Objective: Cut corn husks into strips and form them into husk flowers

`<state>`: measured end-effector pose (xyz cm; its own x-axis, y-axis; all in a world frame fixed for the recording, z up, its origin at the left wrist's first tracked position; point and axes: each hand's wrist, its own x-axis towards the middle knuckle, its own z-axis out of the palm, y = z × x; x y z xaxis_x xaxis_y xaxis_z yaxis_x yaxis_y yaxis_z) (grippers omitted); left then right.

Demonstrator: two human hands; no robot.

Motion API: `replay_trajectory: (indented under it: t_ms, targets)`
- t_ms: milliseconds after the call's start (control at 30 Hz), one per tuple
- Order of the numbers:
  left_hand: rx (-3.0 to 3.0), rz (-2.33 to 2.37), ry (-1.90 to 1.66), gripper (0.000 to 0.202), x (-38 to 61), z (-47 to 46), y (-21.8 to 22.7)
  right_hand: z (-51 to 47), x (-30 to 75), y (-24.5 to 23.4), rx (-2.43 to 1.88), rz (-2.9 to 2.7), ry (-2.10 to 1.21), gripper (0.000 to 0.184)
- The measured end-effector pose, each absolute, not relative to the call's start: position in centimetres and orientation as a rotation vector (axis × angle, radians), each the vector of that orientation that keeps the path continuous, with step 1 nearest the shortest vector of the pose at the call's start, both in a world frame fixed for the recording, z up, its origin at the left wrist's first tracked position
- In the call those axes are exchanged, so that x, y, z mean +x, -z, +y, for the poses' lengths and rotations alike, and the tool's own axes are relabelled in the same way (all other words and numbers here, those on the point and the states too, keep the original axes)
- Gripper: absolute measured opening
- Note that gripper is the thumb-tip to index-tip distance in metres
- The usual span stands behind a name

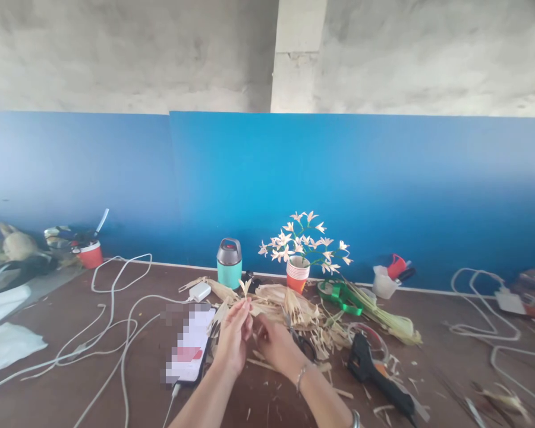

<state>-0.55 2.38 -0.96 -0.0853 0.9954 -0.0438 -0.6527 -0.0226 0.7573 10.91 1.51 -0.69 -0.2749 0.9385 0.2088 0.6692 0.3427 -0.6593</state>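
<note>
Pinched upright between the thumb and fingers of my left hand [235, 334] is a small pale husk flower [245, 288], its petals spreading above the fingertips. Just to the right, my right hand [275, 343] has its fingers curled closed near the left fingers. What it grips, if anything, is hidden. Dried corn husks [289, 303] and torn strips lie behind and beside both hands. Partly behind my right hand are scissors [307, 345] with dark handles. A phone [191, 351] with a lit screen lies left of my left hand, plugged into a white cable.
Finished-looking husk flowers [312, 241] on green stems stand in stacked paper cups [298, 274]. A teal flask [229, 264] is at the back. At right lie a black glue gun [378, 377], green ribbon [350, 303] and a stalk bundle [387, 318]. White cables [123, 333] cross the left.
</note>
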Motion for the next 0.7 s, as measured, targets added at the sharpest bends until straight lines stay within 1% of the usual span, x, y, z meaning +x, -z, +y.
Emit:
replay_trajectory:
  t_ms: [100, 133, 200, 267, 333, 433, 700]
  targets:
    - [0.613, 0.771, -1.497, 0.041, -0.5, 2.4, 1.1, 1.9, 12.0, -1.0, -1.203, -1.697, -0.992, 0.016]
    - [0.607, 0.780, -1.488, 0.041, -0.4, 2.4, 1.1, 2.0, 12.4, -1.6, -1.153, -1.562, -1.133, 0.013]
    - [0.598, 0.790, -1.473, 0.040, -0.4, 2.3, 1.0, 2.1, 13.2, -2.4, -1.013, -1.318, -1.383, 0.015]
    - [0.586, 0.790, -1.463, 0.038, -0.3, 2.1, 0.8, 2.1, 13.8, -3.0, -0.858, -1.167, -1.535, 0.019]
    - [0.573, 0.791, -1.455, 0.036, -0.2, 2.0, 0.7, 2.0, 14.0, -3.2, -0.778, -1.094, -1.578, 0.021]
    - [0.574, 0.803, -1.447, 0.036, -0.1, 1.7, 0.5, 2.0, 14.0, -3.4, -0.791, -1.025, -1.557, 0.020]
    - [0.579, 0.791, -1.405, 0.037, 0.4, 1.1, 0.4, 1.7, 13.3, -4.3, -0.946, -1.015, -1.370, 0.025]
